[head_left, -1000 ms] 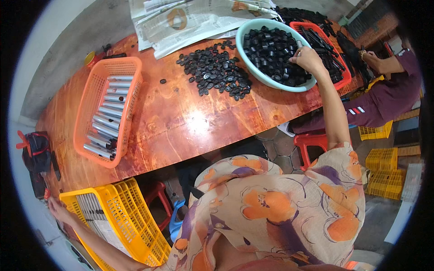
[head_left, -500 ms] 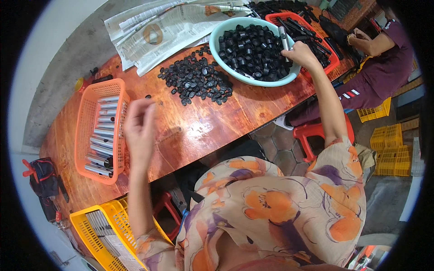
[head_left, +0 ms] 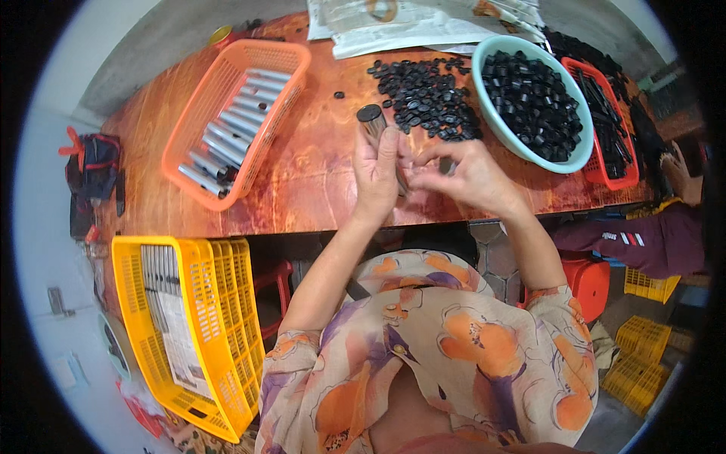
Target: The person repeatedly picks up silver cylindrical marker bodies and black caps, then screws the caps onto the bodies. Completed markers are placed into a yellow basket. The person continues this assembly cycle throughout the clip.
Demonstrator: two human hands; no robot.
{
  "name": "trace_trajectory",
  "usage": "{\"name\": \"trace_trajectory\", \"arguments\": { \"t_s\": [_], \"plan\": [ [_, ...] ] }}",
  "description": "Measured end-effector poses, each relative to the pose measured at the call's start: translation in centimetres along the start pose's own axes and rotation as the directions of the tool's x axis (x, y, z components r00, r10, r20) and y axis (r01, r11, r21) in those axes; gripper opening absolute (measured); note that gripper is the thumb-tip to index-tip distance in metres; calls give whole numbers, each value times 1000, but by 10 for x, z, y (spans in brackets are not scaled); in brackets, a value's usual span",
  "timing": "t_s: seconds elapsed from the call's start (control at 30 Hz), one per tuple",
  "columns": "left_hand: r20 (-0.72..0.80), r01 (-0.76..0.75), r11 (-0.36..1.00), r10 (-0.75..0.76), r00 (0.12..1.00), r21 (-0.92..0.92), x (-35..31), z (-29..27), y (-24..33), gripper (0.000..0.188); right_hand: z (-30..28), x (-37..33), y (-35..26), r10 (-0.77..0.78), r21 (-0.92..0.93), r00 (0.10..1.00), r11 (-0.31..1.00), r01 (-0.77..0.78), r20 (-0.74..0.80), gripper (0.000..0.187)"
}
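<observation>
My left hand is wrapped round a shiny metal tube, which stands tilted above the table with a black cap on its top end. Close beside it, my right hand has its fingers pinched together near the tube's lower part. A small dark piece shows between those fingers, too blurred to name. Beyond my hands lies a loose heap of small black oval pieces. To its right a pale green basin is full of black ring-shaped caps.
An orange basket of silvery tubes stands at the left on the wooden table. Newspaper lies at the back. A red basket of black parts sits right of the basin. Yellow crates stand lower left. A co-worker's hand shows far right.
My right hand has left the basin and come in front of me. My left hand has moved from beside the orange basket and now grips the tube. The whole view has swung left.
</observation>
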State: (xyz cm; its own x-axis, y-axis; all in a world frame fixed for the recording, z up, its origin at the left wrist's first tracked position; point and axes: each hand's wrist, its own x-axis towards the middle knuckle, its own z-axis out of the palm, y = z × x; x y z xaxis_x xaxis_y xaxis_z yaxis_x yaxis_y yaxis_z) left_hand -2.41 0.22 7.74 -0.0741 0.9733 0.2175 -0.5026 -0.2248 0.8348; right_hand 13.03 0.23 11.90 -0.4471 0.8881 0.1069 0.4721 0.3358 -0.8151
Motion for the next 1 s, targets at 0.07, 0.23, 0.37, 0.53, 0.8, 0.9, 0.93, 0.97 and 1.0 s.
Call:
{"name": "trace_trajectory", "arguments": {
  "t_s": [0.07, 0.23, 0.37, 0.53, 0.8, 0.9, 0.93, 0.97, 1.0],
  "plan": [
    [-18, -65, 978, 70, 997, 199, -5, -29, -7, 17, 6, 15, 6, -37, 195, 981, 978, 75, -192, 25],
    [137, -225, 798, 179, 974, 559, -20, -53, -20, 26, 8, 54, -37, 133, 954, 982, 285, 91, -133, 42],
    [112, -211, 830, 179, 978, 517, -19, -48, -22, 28, 26, 77, -39, 149, 998, 987, 26, 62, -65, 36],
    [132, -231, 812, 189, 973, 536, -18, -49, -18, 29, 40, 85, -25, 222, 992, 973, -124, -26, 53, 37],
    [65, -195, 809, 192, 979, 555, -20, -45, -16, 27, 36, 82, -24, 259, 998, 966, -67, -9, 26, 33],
    [64, -215, 784, 220, 973, 582, -20, -43, -16, 27, 36, 80, -33, 308, 998, 951, -54, -12, 28, 38],
    [63, -227, 781, 235, 970, 582, -20, -44, -19, 27, 35, 80, -35, 331, 998, 943, -57, -14, 32, 40],
    [63, -239, 777, 250, 966, 583, -19, -44, -21, 26, 35, 80, -36, 347, 998, 937, -59, -11, 31, 40],
    [59, -236, 779, 248, 967, 582, -19, -44, -22, 26, 35, 80, -36, 363, 998, 931, -62, -8, 30, 39]
  ]
}}
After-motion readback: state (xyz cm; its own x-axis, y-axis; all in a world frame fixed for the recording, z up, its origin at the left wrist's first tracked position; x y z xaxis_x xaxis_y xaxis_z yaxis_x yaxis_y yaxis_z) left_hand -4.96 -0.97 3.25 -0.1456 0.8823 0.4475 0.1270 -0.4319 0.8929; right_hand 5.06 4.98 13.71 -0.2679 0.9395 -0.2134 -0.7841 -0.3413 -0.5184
